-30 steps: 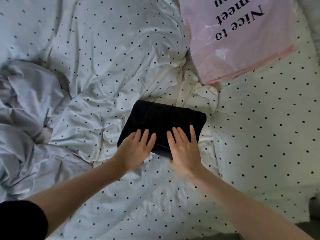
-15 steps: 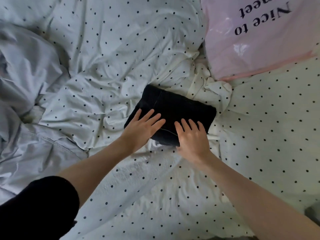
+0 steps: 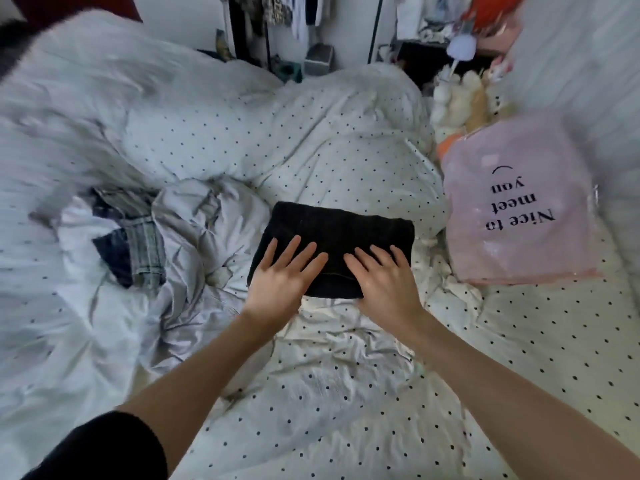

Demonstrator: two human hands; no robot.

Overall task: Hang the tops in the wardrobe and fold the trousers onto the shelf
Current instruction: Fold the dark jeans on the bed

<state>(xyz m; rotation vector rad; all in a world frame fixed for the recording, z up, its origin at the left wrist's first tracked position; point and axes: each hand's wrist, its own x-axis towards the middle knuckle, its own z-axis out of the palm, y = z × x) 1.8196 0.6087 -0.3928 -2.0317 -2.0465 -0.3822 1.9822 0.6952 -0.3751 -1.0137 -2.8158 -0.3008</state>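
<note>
Forearms reach out from the near edge over the polka-dot bedsheet (image 3: 346, 410), a black sleeve (image 3: 104, 448) covering our left upper arm. Our left hand (image 3: 280, 278) and right hand (image 3: 384, 285) lie flat, side by side, on the near half of the folded black trousers (image 3: 339, 226); the fingers of both are straight and slightly spread, pressing down on the cloth rather than gripping it. The trousers sit as a compact rectangle in the middle of the bed, on the rumpled sheet. To the left of them we see a heap of pale grey fabric with a striped garment (image 3: 138, 244) caught in it. To the right, just beside the trousers, lies a pink plastic bag (image 3: 519, 209) printed "Nice to meet you". Farther back the dotted duvet (image 3: 277, 133) bunches up, with cream plush toys (image 3: 460, 98) at the far right. Beyond the bed, blurred, hang clothes on a rack (image 3: 277, 15).
</note>
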